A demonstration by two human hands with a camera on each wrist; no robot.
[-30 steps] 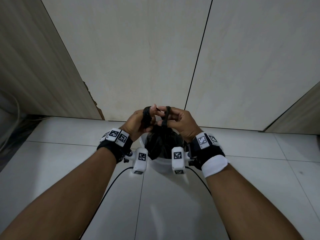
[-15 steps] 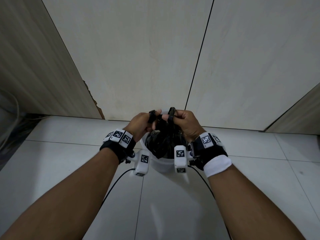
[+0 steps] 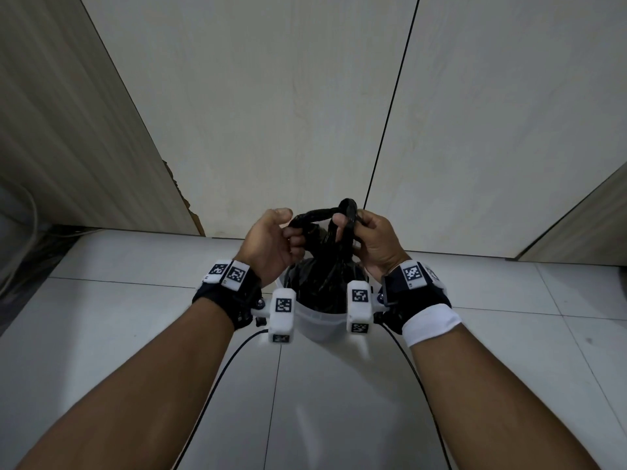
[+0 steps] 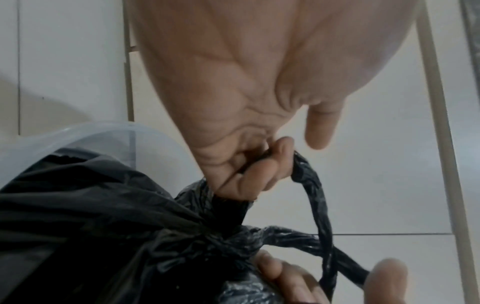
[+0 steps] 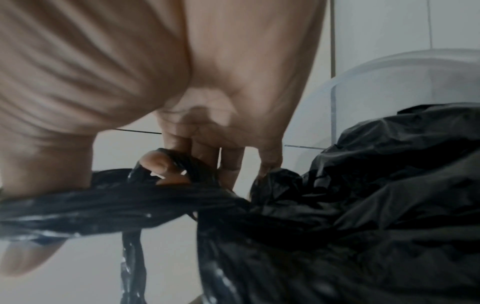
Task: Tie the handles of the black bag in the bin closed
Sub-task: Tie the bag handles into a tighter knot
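Left hand (image 3: 271,240) grips one twisted handle (image 3: 314,215) of the black bag (image 3: 322,283), fingers curled round the strand at about 10 o'clock from the bag's gathered neck; the left wrist view shows the strand pinched under the curled fingers (image 4: 249,179). Right hand (image 3: 371,237) holds the other handle (image 3: 347,212), thumb and fingers closed on a loop standing up at 12 o'clock over the bag. Bag sits inside the translucent bin (image 3: 317,325), which stands on the tiled floor (image 3: 509,334) close to the wall panels (image 3: 271,113), directly ahead between both wrists. Status, judged: bag mouth is already gathered to a neck above the bin rim, and both handles are twisted into cords and crossed; in the left wrist view a bunched crossing (image 4: 233,240) lies at the neck, possibly a first half-knot, though I cannot tell whether it is cinched. Loop between the hands is slack and open. Remaining: pass one end through, pull both handles apart toward 9 and 3 o'clock to seat the knot, probably repeat once. Tie not yet complete.
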